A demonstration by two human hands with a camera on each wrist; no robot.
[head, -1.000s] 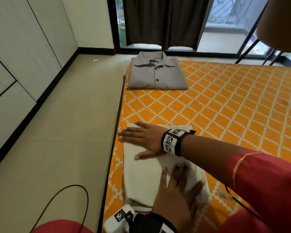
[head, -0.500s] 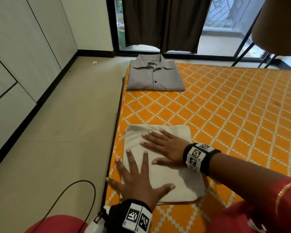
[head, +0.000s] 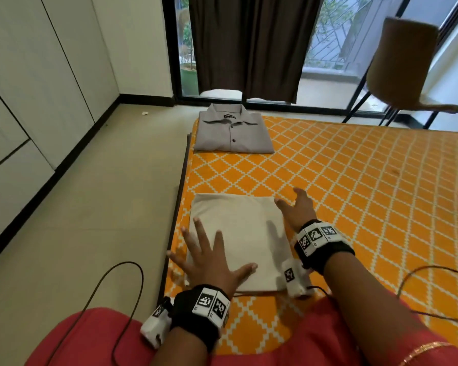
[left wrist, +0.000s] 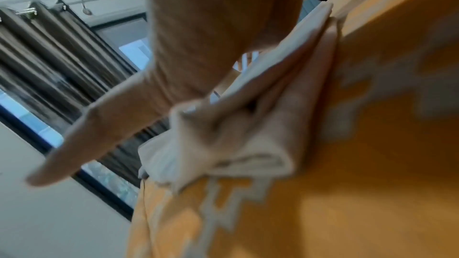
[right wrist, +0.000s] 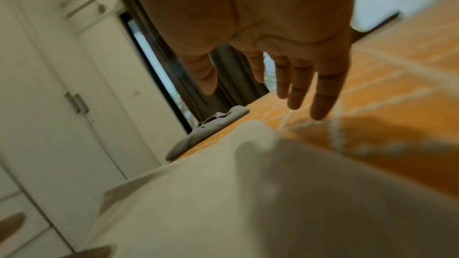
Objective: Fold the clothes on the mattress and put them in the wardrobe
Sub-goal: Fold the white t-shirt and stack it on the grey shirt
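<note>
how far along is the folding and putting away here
Done: a grey shirt lies folded at the far end of the mattress. In hand: a beige cloth is folded to a neat rectangle; the left hand rests flat on its near left corner, and the right hand is open at its right edge. Left: both pieces are on the mattress, none in the wardrobe, whose doors look closed.

Open mattress (head: 354, 180) surface extends right of the folded beige cloth (head: 238, 233) and between it and the folded grey shirt (head: 233, 138); that strip is unobstructed; the floor (head: 103, 207) between mattress edge and wardrobe (head: 24, 88) doors is passable, except for a black cable (head: 122, 286) looping near the person's knee; a second cable (head: 418, 276) lies on the mattress at right; a chair (head: 407, 75) stands by the far corner.
</note>
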